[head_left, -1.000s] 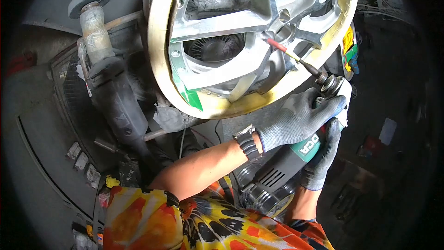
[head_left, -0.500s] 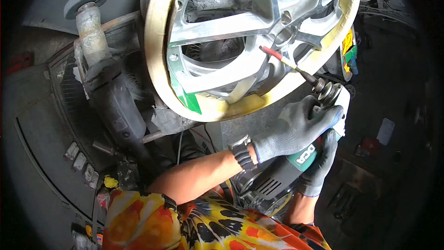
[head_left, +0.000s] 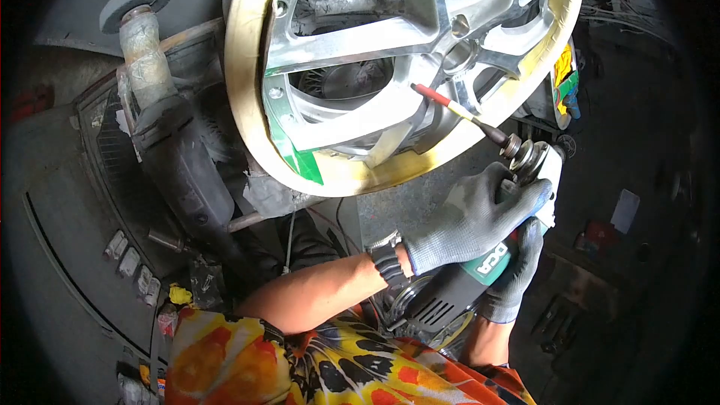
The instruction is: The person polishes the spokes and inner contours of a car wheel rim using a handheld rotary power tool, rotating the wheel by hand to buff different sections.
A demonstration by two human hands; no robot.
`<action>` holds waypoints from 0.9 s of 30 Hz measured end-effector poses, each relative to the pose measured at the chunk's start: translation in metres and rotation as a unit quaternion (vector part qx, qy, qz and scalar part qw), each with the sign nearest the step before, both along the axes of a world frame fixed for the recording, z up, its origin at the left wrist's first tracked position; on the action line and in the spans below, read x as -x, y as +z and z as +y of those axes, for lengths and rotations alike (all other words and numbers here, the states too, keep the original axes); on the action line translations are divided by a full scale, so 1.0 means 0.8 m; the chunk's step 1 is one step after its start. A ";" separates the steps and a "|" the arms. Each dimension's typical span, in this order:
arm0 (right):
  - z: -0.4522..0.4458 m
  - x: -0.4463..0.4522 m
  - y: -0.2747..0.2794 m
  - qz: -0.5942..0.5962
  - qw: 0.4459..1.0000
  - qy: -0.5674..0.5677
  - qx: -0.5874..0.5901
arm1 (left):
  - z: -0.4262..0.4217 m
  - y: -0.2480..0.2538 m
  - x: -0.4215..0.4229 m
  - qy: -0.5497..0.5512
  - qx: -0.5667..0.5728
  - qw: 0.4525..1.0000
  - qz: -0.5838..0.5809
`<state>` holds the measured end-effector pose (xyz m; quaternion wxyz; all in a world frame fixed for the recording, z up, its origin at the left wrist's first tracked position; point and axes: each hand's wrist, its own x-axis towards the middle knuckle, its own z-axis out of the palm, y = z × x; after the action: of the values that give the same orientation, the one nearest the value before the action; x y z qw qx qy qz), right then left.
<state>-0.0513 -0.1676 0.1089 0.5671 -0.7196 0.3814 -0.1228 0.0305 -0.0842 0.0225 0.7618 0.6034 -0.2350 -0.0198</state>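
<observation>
A green and black angle grinder (head_left: pixel 444 301) with a pale metal head is held by both of my hands. My left hand (head_left: pixel 472 219), in a grey glove, wraps over the grinder near its head. Lower down, my right hand (head_left: pixel 517 274), also gloved, grips the tool's body from the right side, its fingers partly hidden. From the head extends a thin rod bit (head_left: pixel 451 107), red at its tip. That tip is over a spoke of the silver alloy wheel rim (head_left: pixel 352 50), near the hub; whether it touches, I cannot tell. Yellowish tape (head_left: pixel 250 116) covers the rim's outer edge.
To the left stands a dark power tool (head_left: pixel 184 169) with a grey round pad (head_left: pixel 135 4). Green tape (head_left: pixel 304 165) sticks to the wheel's lower left. Cables (head_left: pixel 619 4) hang at the upper right. Several small pale blocks (head_left: pixel 129 261) lie at the lower left.
The rod's tip has shifted slightly down and left, a little farther from the wheel's hub. Both hands keep their hold on the grinder. The whole view has shifted slightly.
</observation>
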 end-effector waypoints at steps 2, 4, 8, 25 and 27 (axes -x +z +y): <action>-0.004 -0.011 -0.004 -0.029 1.000 -0.006 0.006 | 0.001 0.006 -0.024 -0.131 0.129 0.968 0.173; -0.002 -0.022 -0.007 -0.037 0.999 0.000 0.023 | -0.003 0.004 -0.035 -0.058 0.088 0.993 0.061; -0.007 -0.023 -0.010 -0.014 0.999 -0.013 0.033 | 0.004 0.006 -0.048 -0.242 0.171 0.903 0.311; -0.010 -0.018 -0.004 -0.008 0.999 0.011 0.032 | 0.002 0.006 -0.045 -0.244 0.141 0.911 0.301; -0.006 -0.013 -0.002 -0.003 1.000 0.014 0.021 | 0.010 0.006 -0.031 -0.189 0.143 0.946 0.224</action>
<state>-0.0408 -0.1725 0.1071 0.5549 -0.7362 0.3667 -0.1249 0.0554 -0.0759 0.0277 0.8551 0.4132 -0.1685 -0.2640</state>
